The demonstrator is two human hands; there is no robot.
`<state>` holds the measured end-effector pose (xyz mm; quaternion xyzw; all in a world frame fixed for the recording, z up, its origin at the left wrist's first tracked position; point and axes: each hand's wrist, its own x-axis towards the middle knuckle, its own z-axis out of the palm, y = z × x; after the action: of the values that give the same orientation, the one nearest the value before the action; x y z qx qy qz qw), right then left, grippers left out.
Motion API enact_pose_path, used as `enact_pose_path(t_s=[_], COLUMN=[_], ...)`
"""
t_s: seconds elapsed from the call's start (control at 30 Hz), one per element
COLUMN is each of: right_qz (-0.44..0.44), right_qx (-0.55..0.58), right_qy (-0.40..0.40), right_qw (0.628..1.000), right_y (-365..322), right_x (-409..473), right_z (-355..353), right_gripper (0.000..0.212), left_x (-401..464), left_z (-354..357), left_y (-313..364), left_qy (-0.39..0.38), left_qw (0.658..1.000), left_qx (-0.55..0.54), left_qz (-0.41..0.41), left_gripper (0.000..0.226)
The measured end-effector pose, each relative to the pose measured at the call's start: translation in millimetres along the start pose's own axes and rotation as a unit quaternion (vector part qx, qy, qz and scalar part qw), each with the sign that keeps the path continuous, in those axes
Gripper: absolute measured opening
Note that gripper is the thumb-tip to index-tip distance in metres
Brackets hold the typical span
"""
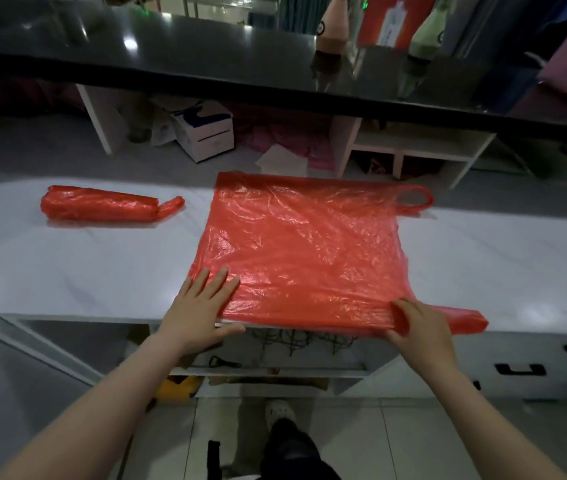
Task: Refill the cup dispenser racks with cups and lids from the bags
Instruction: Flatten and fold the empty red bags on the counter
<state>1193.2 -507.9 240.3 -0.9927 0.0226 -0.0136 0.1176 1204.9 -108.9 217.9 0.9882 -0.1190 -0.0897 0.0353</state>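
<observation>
An empty red plastic bag point(303, 244) lies spread flat on the white counter point(84, 265), its near edge at the counter's front edge. My left hand point(202, 306) presses flat on the bag's near left corner with straight fingers. My right hand point(420, 323) pinches the bag's near right edge, beside one handle strip; red film covers part of the fingers. The other handle loop sticks out at the far right. A second red bag point(102, 204), rolled into a tight bundle, lies at the far left of the counter. No cups, lids or dispenser racks are in sight.
A dark glossy raised counter point(206, 60) runs across the back, with bottles on its right end. Below it sit a white box point(206, 131) and white shelves point(413, 150). Under the near counter is an open shelf with small items. My shoe point(280, 412) stands on the tiled floor.
</observation>
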Motion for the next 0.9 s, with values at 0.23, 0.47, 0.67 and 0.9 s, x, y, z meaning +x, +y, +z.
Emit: enact_pose_path(t_s=[0.23,0.47,0.67,0.9], right_qz=[0.061,0.056,-0.2,-0.193], right_qx=[-0.059,-0.101,-0.078,-0.037], right_qy=[0.029,0.002,0.118,0.142], right_qw=[0.996,0.993,0.97,0.97], right_y=[6,4,-30,-11], right_x=[22,31,9,7], right_z=[-21,-26,-7,7], right_gripper=[0.037,0.043,0.057,0.035], left_x=[-1,-2,-1,-3], left_z=[-4,-2,-1,-1], left_y=[-10,-10,-8,-9], left_qy=[-0.006,0.0,-0.002,0.002], left_qw=[1.0,1.0,1.0,1.0], left_qx=[-0.003,0.013,0.014,0.009], left_qz=[-0.011,-0.004,0.001,0.008], left_gripper=[0.104,0.099,0.098,0.098])
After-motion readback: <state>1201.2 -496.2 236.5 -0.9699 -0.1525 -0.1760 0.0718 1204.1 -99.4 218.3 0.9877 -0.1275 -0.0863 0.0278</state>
